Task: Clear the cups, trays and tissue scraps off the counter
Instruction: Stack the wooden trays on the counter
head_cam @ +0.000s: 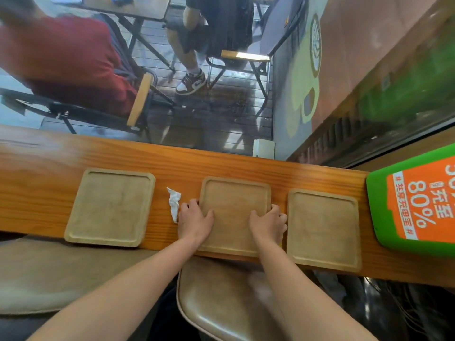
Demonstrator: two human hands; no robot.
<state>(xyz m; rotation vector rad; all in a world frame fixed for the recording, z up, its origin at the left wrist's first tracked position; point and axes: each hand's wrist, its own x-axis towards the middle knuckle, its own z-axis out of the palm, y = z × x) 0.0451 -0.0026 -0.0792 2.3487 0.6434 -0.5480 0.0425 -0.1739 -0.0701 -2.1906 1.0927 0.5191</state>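
Middle tray (234,212) on counter (37,193), between two other trays; left hand (194,221) and right hand (268,222) clasp its side rims, thumbs on top; lift level, clear right tray (322,230); tissue scrap (174,203) lies beside left hand, untouched.

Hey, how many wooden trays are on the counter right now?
3, in a row: the left tray beyond the tissue scrap, the middle tray held by the left hand and right hand, and the right tray. None looks stacked or hidden.
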